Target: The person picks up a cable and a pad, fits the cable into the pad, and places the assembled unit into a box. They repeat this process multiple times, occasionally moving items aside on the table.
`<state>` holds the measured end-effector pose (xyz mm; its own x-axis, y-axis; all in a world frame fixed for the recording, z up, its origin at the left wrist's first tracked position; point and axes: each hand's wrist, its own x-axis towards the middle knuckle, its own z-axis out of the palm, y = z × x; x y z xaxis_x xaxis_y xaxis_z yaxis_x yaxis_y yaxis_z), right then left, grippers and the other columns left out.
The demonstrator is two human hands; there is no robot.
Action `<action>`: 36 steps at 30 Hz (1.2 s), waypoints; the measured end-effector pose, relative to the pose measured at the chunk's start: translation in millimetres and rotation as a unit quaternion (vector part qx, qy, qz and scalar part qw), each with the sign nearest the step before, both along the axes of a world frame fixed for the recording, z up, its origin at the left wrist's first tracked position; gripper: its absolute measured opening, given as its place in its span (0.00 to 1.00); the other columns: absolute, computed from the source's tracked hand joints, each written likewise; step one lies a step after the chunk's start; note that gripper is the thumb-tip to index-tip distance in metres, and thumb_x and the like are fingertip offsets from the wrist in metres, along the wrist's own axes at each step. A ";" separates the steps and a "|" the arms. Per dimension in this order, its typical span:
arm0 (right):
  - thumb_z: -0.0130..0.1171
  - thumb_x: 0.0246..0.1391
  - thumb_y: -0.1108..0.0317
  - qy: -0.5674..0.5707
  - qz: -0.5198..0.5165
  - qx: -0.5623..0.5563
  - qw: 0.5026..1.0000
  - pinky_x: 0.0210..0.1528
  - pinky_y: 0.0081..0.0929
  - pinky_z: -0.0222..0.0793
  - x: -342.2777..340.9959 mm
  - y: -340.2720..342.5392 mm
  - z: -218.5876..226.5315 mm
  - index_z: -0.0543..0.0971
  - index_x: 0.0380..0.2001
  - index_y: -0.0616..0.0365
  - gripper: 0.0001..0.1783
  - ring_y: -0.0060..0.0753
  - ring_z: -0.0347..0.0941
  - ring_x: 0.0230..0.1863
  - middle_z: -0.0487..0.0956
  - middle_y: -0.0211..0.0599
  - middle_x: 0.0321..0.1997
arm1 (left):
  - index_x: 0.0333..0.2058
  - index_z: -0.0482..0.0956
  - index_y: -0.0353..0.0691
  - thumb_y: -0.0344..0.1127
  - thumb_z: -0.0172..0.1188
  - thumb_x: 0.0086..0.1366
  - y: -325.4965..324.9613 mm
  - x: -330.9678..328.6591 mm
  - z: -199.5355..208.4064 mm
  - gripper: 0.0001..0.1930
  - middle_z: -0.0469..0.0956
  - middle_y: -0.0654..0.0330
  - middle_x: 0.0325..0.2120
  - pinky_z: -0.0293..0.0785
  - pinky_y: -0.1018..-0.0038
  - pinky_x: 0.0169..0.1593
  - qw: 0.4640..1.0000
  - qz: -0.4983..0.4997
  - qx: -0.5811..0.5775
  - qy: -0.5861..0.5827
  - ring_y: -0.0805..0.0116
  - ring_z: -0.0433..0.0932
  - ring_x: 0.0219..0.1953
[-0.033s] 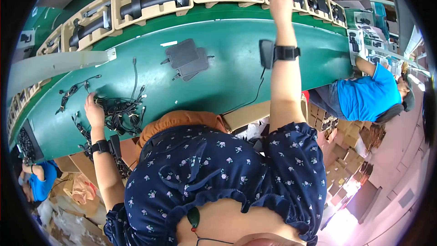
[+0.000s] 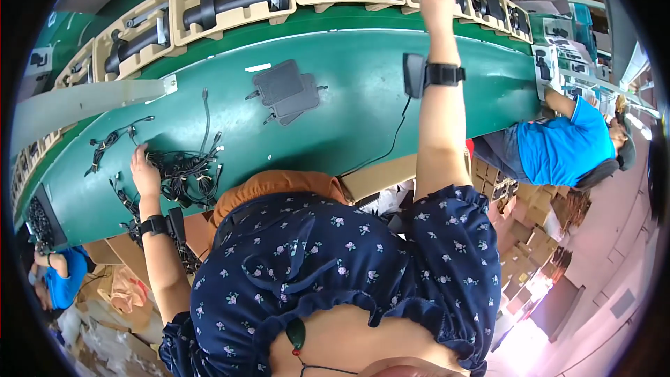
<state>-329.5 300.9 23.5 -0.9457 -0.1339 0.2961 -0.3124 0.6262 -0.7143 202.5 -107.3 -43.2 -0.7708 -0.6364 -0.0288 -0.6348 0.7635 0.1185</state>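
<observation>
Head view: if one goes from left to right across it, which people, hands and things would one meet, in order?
Left-edge person in blue → left hand → black cable heap → overlapping dark flat pieces → right hand → right-side person in blue.

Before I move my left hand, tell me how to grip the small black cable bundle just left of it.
Pinch the cable bundle at its thick gathered middle, probably best from the right, where the left hand is: the middle's strands lie bunched together, while thin ends trail loose on the green table.
</observation>
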 end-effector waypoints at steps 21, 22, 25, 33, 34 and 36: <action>0.42 0.56 0.61 0.129 -0.017 0.121 0.984 0.51 0.44 0.59 -100.7 7.7 -99.9 0.73 0.38 0.63 0.17 0.57 0.65 0.47 0.71 0.55 0.45 | 0.38 0.72 0.43 0.27 0.61 0.49 -4.5 1.4 23.6 0.16 0.71 0.56 0.42 0.64 0.62 0.49 0.994 0.021 -0.042 -0.097 0.51 0.67 0.45; 0.43 0.56 0.62 0.194 0.003 0.220 0.956 0.51 0.44 0.60 -113.9 31.8 -113.7 0.74 0.41 0.58 0.16 0.55 0.65 0.47 0.70 0.52 0.47 | 0.38 0.72 0.43 0.27 0.61 0.49 -5.6 -6.0 20.4 0.16 0.71 0.56 0.42 0.64 0.62 0.49 0.995 0.010 -0.036 -0.094 0.52 0.68 0.45; 0.46 0.54 0.60 0.100 -0.037 0.385 0.917 0.48 0.46 0.63 -34.8 -24.9 -21.5 0.75 0.42 0.53 0.15 0.54 0.66 0.47 0.72 0.46 0.43 | 0.38 0.72 0.41 0.28 0.60 0.50 -4.4 16.2 29.7 0.14 0.72 0.55 0.39 0.64 0.63 0.48 0.993 0.029 -0.050 -0.107 0.51 0.69 0.43; 0.54 0.49 0.63 0.032 -0.087 0.319 0.943 0.41 0.44 0.68 -91.3 11.5 -67.2 0.70 0.40 0.60 0.16 0.51 0.72 0.40 0.72 0.50 0.40 | 0.40 0.72 0.42 0.17 0.47 0.47 -7.8 11.3 18.5 0.20 0.71 0.54 0.42 0.65 0.62 0.49 0.996 0.000 -0.019 -0.088 0.50 0.68 0.44; 0.51 0.50 0.67 0.051 -0.125 0.279 0.951 0.41 0.44 0.67 -73.8 -3.1 -61.3 0.69 0.41 0.61 0.15 0.53 0.71 0.41 0.71 0.51 0.42 | 0.39 0.72 0.42 0.17 0.47 0.47 -7.0 12.3 16.4 0.20 0.71 0.54 0.41 0.65 0.62 0.49 0.995 0.008 -0.029 -0.093 0.50 0.68 0.43; 0.49 0.48 0.73 0.164 -0.090 0.280 0.941 0.42 0.43 0.67 -28.3 -27.7 -41.8 0.70 0.41 0.60 0.14 0.53 0.69 0.43 0.71 0.49 0.43 | 0.38 0.73 0.44 0.18 0.47 0.47 -15.8 22.5 3.1 0.19 0.71 0.54 0.41 0.64 0.62 0.49 0.994 0.023 -0.055 -0.094 0.49 0.67 0.43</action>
<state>-357.8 273.2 -18.3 -0.8378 -0.2021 0.5072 -0.3112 0.9400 -0.1395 225.0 -123.1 -40.1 -0.7280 -0.6787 -0.0970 -0.6730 0.7344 -0.0880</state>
